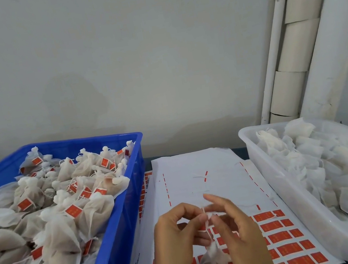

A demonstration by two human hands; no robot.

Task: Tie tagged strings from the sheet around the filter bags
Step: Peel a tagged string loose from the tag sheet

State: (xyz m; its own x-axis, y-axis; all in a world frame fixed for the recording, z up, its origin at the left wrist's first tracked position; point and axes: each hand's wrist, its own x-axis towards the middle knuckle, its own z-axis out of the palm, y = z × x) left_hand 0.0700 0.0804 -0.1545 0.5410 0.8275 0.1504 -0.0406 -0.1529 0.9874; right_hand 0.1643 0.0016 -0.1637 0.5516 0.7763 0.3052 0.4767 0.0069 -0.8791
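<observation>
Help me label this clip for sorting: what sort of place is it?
Probably a small hand-packing workshop: a blue crate heaped with tagged filter bags, a white tub of untied ones, and a sheet of red tags between.

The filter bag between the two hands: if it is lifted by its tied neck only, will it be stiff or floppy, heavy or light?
Probably floppy: the filter bag hangs below the left hand and right hand with a creased, sagging body. Likely light, since fingertips alone seem to carry it at the neck. Its thin, translucent fabric may tear if pulled hard.
</observation>
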